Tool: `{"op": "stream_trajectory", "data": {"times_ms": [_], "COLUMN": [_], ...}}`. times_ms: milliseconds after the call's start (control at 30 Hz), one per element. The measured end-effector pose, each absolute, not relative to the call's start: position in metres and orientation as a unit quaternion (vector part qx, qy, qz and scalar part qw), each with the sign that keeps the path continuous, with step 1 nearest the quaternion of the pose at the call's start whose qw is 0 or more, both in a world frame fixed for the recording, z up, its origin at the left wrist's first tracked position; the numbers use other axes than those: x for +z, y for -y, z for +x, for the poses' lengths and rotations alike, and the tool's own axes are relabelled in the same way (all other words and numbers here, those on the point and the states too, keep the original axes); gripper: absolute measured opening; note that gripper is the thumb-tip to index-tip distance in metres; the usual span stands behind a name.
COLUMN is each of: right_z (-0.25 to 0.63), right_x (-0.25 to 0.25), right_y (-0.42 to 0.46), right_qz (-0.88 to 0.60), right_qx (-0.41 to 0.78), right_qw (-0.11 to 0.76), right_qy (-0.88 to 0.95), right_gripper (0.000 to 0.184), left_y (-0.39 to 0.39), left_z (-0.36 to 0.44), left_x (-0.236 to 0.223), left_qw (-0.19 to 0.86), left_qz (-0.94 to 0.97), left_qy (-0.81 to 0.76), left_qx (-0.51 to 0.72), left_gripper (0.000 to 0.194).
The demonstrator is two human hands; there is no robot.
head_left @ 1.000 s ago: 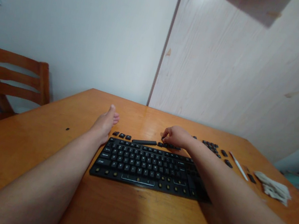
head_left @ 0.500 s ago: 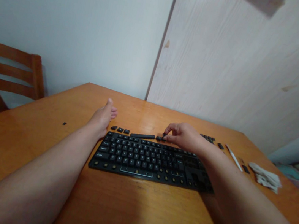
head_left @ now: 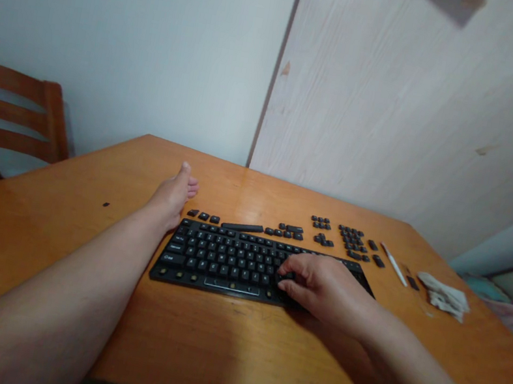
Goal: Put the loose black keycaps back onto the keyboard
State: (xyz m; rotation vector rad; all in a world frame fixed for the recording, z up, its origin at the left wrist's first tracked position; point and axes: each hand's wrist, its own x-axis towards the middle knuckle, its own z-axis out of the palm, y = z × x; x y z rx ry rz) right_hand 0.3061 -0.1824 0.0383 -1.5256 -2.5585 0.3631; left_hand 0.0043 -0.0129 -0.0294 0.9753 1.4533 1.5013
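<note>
A black keyboard (head_left: 217,269) lies on the wooden table, most of its letter keys in place. Along its front row, bare key posts show, and the long space bar slot has no cap. My right hand (head_left: 319,286) is over the keyboard's right part, thumb and fingers pinched around a small black keycap that they mostly hide. My left hand (head_left: 175,194) rests by the rear left corner, fingers stretched out and holding nothing. Just behind the keyboard lie a loose space bar (head_left: 243,227) and three keycaps (head_left: 203,216) to its left.
More loose keycaps (head_left: 352,239) sit in groups at the back right. Beyond them are a white pen-like stick (head_left: 394,264), a small dark piece (head_left: 412,282) and a crumpled cloth (head_left: 444,296). A wooden chair (head_left: 8,108) stands at the left; a wall borders the table's back.
My right hand has moved from the loose keycaps behind the keyboard toward me, down onto the keys, carrying a keycap. My left hand stays by the corner. The view has shifted slightly.
</note>
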Motion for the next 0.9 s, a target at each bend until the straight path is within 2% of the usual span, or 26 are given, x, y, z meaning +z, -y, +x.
{"op": "stream_trajectory", "data": {"times_ms": [433,900], "right_z": [0.299,0.293], "right_x": [0.031,0.033], "right_y": [0.184,0.188], "right_qz": [-0.502,-0.504], "right_qx": [0.077,0.066], "right_qw": [0.048,0.032], "right_qy": [0.86,0.86], "right_gripper": [0.005,0.01], "left_y": [0.018,0.018], "left_z": [0.007,0.007], "left_x": [-0.026,-0.025], "left_qw": [0.408,0.41], "left_qz": [0.387,0.383], "left_qy": [-0.577,-0.579], "left_qx": [0.592,0.592], "left_gripper": [0.063,0.064]}}
